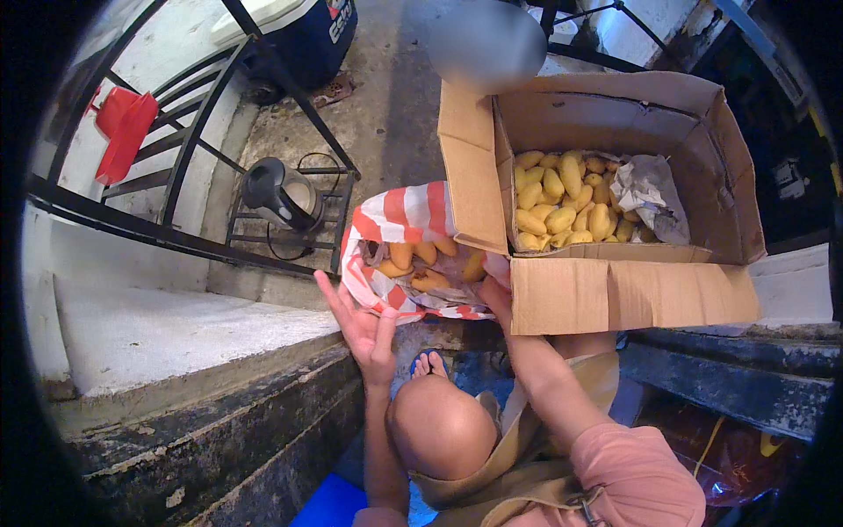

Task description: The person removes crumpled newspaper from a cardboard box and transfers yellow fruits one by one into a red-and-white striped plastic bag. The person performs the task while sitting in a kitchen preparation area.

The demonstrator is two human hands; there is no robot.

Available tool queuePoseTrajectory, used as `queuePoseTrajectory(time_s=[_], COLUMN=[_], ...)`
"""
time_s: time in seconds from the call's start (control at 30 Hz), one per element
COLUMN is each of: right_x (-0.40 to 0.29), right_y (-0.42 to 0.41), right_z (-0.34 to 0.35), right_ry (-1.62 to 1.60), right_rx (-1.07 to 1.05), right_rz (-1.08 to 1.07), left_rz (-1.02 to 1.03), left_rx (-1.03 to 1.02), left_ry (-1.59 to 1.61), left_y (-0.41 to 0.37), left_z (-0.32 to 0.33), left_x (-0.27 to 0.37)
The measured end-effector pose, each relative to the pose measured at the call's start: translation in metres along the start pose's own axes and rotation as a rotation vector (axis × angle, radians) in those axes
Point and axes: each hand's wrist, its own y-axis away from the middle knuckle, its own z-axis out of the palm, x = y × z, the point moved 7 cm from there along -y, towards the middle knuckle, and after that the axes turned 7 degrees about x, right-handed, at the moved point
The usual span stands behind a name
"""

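Note:
A red-and-white striped plastic bag (402, 211) gapes in front of me, with several yellow-orange mangoes (429, 280) and crumpled paper inside. My left hand (365, 332) is at the bag's near left rim, palm up with fingers spread; some fingertips are behind the plastic. At the bag's right side is my right hand (495, 296), its fingers hidden by the bag and a carton flap, so I cannot see its grip. Right of the bag stands an open cardboard box (625, 122) holding many yellow mangoes (570, 174) and a crumpled sheet of paper (652, 191).
A black metal railing (197, 240) runs along the left. Behind it are an electric kettle (283, 194) on a slatted rack, a red plastic dustpan (125, 128) and a dark blue cooler (299, 43). Worn concrete steps (250, 435) flank me. A blurred shape covers the box's far left corner.

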Motion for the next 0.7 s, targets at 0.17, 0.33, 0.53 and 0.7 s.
queuePoseTrajectory(time_s=[0.17, 0.33, 0.53, 0.7], right_x=[0.007, 0.023, 0.034, 0.017], right_y=[0.014, 0.028, 0.031, 0.032], right_z=[-0.009, -0.031, -0.037, -0.032], right_ry=[-0.068, -0.072, -0.078, -0.141], right_rx=[-0.074, -0.094, -0.088, -0.13], right_rz=[-0.01, -0.013, 0.026, 0.021], left_rz=[-0.108, -0.128, -0.134, -0.028], left_rx=[-0.071, -0.037, -0.061, 0.002], left_ry=[0.053, 0.036, 0.046, -0.112], left_y=[0.008, 0.011, 0.014, 0.014], left_z=[0.006, 0.004, 0.005, -0.01], left_x=[0.0, -0.004, -0.01, -0.01])
